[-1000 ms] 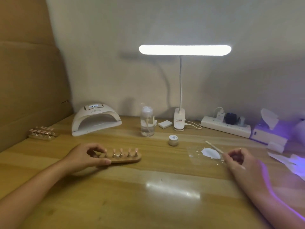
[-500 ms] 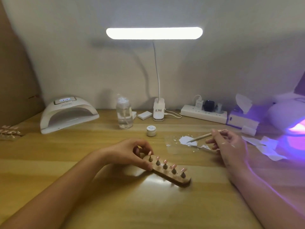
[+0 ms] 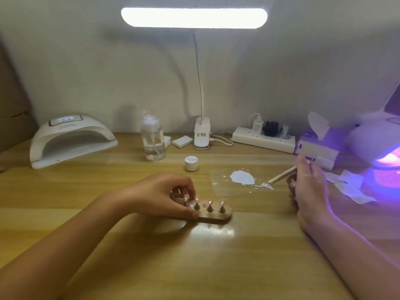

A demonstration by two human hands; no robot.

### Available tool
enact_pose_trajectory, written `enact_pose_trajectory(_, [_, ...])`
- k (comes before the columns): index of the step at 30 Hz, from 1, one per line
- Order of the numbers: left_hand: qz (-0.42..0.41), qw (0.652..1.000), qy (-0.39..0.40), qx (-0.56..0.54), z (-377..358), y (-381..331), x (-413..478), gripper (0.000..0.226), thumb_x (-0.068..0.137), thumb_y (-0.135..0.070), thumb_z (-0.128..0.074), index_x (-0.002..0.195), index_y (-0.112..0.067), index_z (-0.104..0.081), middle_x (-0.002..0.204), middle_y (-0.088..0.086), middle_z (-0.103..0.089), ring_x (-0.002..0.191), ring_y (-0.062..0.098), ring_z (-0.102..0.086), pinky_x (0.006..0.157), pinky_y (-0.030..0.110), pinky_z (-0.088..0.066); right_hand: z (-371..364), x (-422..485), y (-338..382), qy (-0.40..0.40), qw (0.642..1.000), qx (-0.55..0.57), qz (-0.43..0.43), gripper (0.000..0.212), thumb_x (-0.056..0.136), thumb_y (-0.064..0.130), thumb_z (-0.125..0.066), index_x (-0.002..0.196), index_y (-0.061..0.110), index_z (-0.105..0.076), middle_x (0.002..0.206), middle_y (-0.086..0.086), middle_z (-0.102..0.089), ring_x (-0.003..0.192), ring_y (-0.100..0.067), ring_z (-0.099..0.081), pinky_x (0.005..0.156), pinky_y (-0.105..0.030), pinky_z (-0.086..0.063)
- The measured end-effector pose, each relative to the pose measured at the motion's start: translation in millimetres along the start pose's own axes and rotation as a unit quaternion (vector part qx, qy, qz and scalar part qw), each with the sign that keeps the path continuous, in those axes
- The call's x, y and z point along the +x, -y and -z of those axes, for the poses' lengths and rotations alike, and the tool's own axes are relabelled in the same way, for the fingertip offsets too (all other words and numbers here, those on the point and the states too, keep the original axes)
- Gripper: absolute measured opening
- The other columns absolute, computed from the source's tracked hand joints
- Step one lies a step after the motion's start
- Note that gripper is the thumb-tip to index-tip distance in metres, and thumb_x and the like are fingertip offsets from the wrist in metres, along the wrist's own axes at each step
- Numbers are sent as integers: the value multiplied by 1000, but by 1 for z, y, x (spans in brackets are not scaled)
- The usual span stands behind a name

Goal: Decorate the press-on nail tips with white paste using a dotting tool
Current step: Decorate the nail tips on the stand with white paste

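- Loading paste: right hand (image 3: 307,187) pinches the tool (image 3: 281,176), its end at the paste (image 3: 242,177) edge.
- Left hand (image 3: 164,195) grips the holder (image 3: 214,215); tips (image 3: 209,202) just right of its fingers.
- Next, likely: steady carry, light dot.

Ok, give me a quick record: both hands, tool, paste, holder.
left hand: grips the left end of the holder
right hand: holds the tool
tool tip: low among white flecks just right of the paste; contact unclear
paste: white blob on a clear sheet
holder: flat on the table, nail tips upright
jar: lidded, behind the holder
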State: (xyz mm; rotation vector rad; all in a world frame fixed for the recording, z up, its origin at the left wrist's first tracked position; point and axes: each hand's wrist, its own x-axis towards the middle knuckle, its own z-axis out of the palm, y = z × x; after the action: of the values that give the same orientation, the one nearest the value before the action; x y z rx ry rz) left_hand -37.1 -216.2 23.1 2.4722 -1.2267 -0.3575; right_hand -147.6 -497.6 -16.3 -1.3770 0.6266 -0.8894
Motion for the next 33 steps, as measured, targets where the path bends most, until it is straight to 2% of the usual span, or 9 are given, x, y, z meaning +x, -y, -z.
enact_pose_trajectory(4, [25,996,-55,65,0,0,1,36,73,-65,-68,102,-48,-53,100,-24,-55,92,-2,-55,75,19,-46,0,0,-3,2,1000,-14,22,33,107,38,-43,82,17,-44,42,6,-44,34,-4,-31,34,-16,-26])
enact_pose_trajectory(7, [18,989,-111,96,-7,-3,4,44,74,-59,-65,113,-45,-49,110,-23,-51,103,2,-49,89,27,-44,0,1,-2,1,1000,5,22,32,107,36,-42,85,14,-47,42,5,-53,33,-2,-37,35,-15,-30])
enact_pose_trajectory(10, [-16,978,-188,89,-21,-9,9,42,78,-51,-65,116,-39,-53,116,-19,-50,112,8,-45,97,31,-33,-1,1,-4,-1,999,-13,32,48,107,42,-39,81,4,-51,38,5,-48,32,-3,-36,35,-15,-29])
enact_pose_trajectory(13, [-47,964,-253,65,-40,-17,14,33,80,-56,-65,108,-39,-61,110,-20,-54,107,5,-47,98,31,-28,-1,-2,-4,-1,998,-34,50,64,106,45,-40,73,-8,-51,35,1,-39,32,-5,-33,35,-16,-27])
enact_pose_trajectory(17, [-53,948,-311,50,-53,-26,21,25,80,-54,-66,97,-37,-67,100,-22,-57,100,3,-49,97,29,-25,-2,-2,-3,-3,999,-7,34,53,105,41,-43,63,10,-43,39,6,-37,34,-5,-31,36,-18,-27])
enact_pose_trajectory(19, [-50,947,-313,50,-56,-28,23,21,81,-51,-65,97,-36,-67,96,-21,-58,98,4,-52,96,30,-27,-1,-2,-4,-1,999,-5,33,52,104,44,-47,63,13,-52,39,10,-39,33,-2,-35,35,-15,-30])
enact_pose_trajectory(24, [-48,947,-307,79,-55,-29,24,34,79,-62,-45,95,-38,-64,92,-19,-62,94,4,-54,104,33,-27,-1,-5,-6,21,998,-35,53,58,98,56,-53,62,11,-64,34,9,-41,32,-1,-39,37,-12,-34])
enact_pose_trajectory(29, [-21,953,-291,76,-55,-34,28,17,84,-55,-54,91,-41,-59,92,-22,-59,96,-2,-43,112,36,-11,-1,-3,-8,33,997,-50,57,59,95,60,-54,62,11,-62,34,5,-42,33,-2,-41,51,-25,-37])
enact_pose_trajectory(33, [-13,964,-258,68,-53,-40,25,10,89,-47,-54,89,-40,-48,92,-19,-57,98,2,-52,110,34,-16,2,-3,-9,34,998,-29,54,53,89,58,-64,62,14,-57,37,7,-49,34,0,-42,42,-13,-36])
